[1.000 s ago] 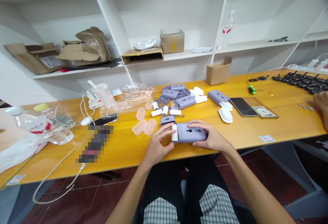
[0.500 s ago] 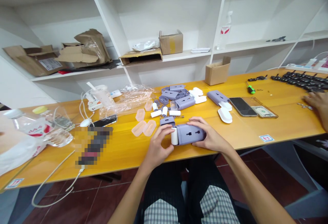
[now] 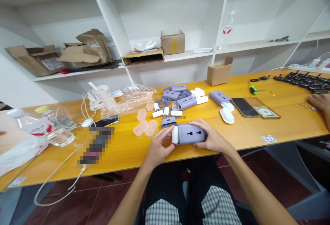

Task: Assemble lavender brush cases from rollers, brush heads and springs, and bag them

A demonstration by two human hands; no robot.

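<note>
A purple plastic housing (image 3: 191,133) with socket holes lies on its side near the front edge of the orange table (image 3: 257,132). My right hand (image 3: 210,136) grips its right end. A white cap (image 3: 175,134) sits at its left end, and my left hand (image 3: 157,147) holds that cap with thumb and fingers. A small purple piece (image 3: 168,121) rests just behind the housing.
Behind lie more purple housings (image 3: 180,98), white caps (image 3: 227,113), pink lids (image 3: 145,127), a phone (image 3: 244,107), a banknote (image 3: 266,112), a screwdriver (image 3: 253,89) and a cardboard box (image 3: 219,72). At the left stand a water bottle (image 3: 38,128) and cables. Another person's hand (image 3: 319,103) rests far right.
The housing and both my hands have barely moved; the white cap stays against the left end. The other person's hand at the right edge shifted slightly left.
</note>
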